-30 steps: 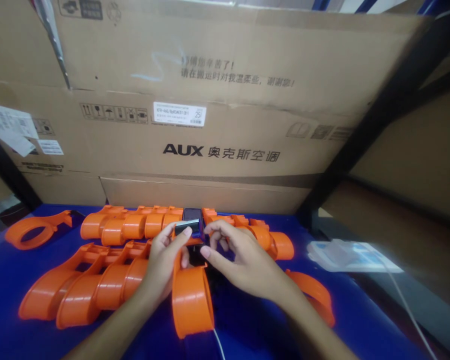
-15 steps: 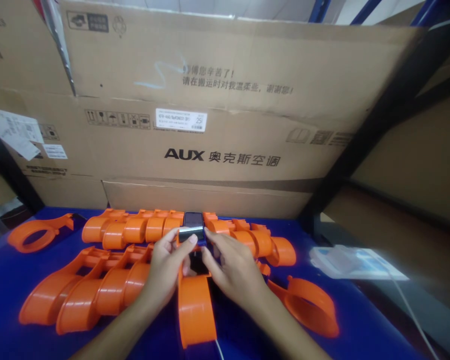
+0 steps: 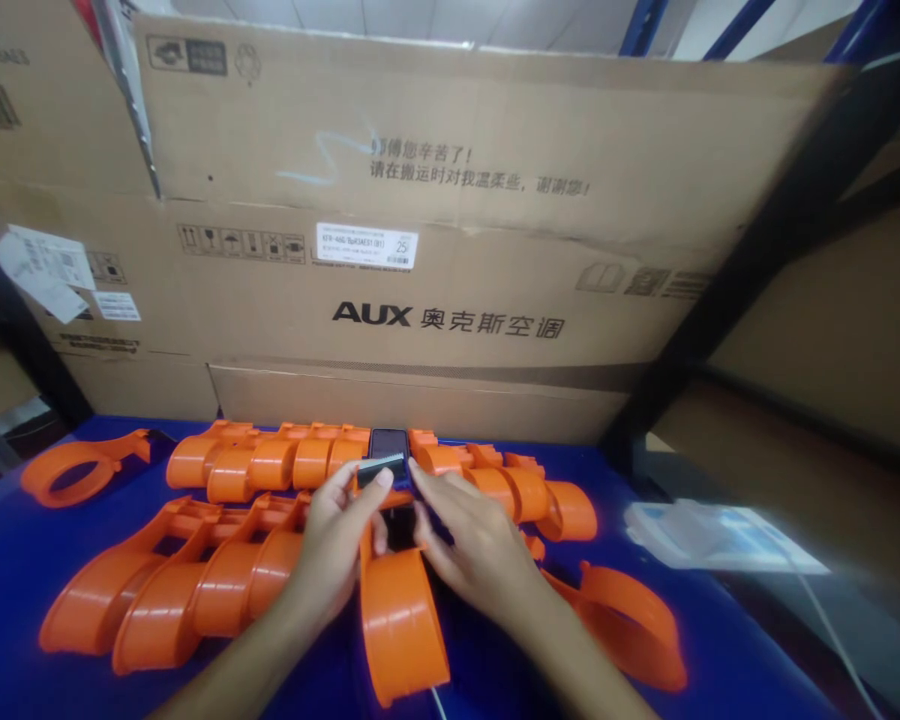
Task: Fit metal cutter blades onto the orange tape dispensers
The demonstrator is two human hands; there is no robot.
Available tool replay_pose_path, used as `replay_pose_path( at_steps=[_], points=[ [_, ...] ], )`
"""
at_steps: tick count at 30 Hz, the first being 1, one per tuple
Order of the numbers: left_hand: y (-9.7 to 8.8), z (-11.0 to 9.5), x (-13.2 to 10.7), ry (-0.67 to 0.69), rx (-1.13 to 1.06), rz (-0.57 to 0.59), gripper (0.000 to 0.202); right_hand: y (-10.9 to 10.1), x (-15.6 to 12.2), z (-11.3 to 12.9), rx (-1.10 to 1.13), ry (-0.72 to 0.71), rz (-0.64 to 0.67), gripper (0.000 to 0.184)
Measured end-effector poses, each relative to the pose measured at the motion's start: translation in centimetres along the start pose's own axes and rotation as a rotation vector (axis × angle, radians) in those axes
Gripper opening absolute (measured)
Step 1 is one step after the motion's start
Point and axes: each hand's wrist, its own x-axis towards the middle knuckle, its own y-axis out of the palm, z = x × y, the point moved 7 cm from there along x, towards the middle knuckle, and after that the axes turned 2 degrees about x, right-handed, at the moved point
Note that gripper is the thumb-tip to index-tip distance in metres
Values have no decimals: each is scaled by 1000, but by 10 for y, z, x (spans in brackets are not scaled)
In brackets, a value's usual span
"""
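Observation:
Between both hands is an orange plastic tape dispenser, its wide ring hanging toward me and its head pointing away. A dark plate with a pale, toothed-looking edge sits at that head. My left hand grips the head from the left, thumb pressed on the dark plate and fingers curled underneath. My right hand is closed against the right side of the head, with its index finger at the plate's right end. Just beyond stands a dark rectangular device with a blue edge, partly hidden.
Rows of similar orange dispensers lie left and right on the blue surface. Single ones lie far left and near right. Behind stands a large cardboard box. A white-and-blue packet and a cable are at right.
The dispenser's ring has swung slightly right and toward me, and the dark plate has tilted a little. Both hands keep their places; the view has shifted slightly.

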Motion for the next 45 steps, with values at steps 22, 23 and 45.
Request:
replay_pose_path(
  at_steps=[22,23,45],
  points=[
    [5,3,-5,-29,31,80,33,9,-12,5,-193,-104,-148,59],
    [5,2,-5,-28,32,84,33,9,-13,6,-198,-109,-150,59],
    [2,-2,-5,101,280,102,30,-4,-13,-6,52,56,-149,22]
  ],
)
